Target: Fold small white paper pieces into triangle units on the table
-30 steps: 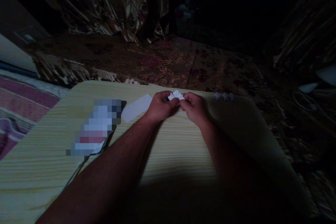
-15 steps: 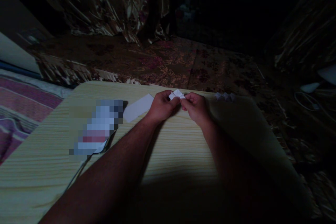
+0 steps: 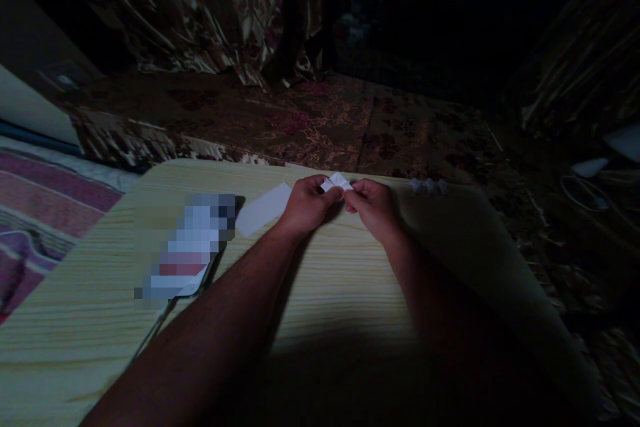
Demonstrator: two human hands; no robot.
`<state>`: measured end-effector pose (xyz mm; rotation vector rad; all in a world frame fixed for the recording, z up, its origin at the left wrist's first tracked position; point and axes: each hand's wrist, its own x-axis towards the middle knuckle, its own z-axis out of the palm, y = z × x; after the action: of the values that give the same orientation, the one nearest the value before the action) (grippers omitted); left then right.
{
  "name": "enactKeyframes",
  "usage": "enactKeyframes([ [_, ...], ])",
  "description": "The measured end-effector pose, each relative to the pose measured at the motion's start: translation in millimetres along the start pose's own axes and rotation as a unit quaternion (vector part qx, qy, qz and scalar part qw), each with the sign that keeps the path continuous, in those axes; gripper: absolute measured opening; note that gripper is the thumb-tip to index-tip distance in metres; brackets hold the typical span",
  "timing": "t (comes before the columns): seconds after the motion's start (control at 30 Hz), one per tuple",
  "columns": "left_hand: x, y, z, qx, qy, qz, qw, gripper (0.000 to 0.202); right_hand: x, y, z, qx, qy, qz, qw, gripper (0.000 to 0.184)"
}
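A small piece of folded white paper (image 3: 337,181) is pinched between my two hands near the far edge of the table. My left hand (image 3: 309,205) grips its left side, with the thumb across the front. On its right side, the thumb and fingers of my right hand (image 3: 369,205) are closed on the paper. Part of the paper is hidden behind my thumbs. Beside my left hand lies a flat white paper strip (image 3: 263,209). Several small folded white paper pieces (image 3: 429,186) sit in a row to the right of my right hand.
A blurred-out device with a lit screen (image 3: 193,240) and a cable (image 3: 150,332) lies left of my left forearm on the wooden table (image 3: 345,287). Patterned cloth (image 3: 300,113) and curtains (image 3: 240,13) are beyond. A striped cover (image 3: 45,200) is at left. The right side is dark.
The whole view has shifted slightly. Both hands keep their hold on the folded paper, whose upper folds look a little more spread.
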<state>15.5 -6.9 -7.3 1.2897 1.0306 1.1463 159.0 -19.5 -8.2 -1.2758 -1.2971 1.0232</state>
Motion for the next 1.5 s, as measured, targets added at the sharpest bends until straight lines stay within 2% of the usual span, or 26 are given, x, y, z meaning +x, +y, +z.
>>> enactKeyframes([
  [0.53,1.1,-3.4,-1.2,0.018,-0.01,0.007,1.0,0.02,-0.8,2.7,-2.5,-0.01,-0.018,-0.009,1.0,0.012],
  [0.83,1.5,-6.0,-1.8,0.022,-0.022,0.01,0.999,0.019,-0.5,5.5,-2.9,-0.015,-0.028,-0.037,0.999,0.011],
  [1.2,1.2,-4.9,-0.3,0.007,-0.01,0.007,1.0,0.019,-0.5,2.5,-1.8,-0.031,-0.012,-0.016,0.999,0.01],
  [1.5,2.1,-8.9,-0.8,0.021,-0.01,0.012,1.0,0.019,1.3,7.1,-3.4,-0.027,-0.008,-0.029,0.999,0.007],
])
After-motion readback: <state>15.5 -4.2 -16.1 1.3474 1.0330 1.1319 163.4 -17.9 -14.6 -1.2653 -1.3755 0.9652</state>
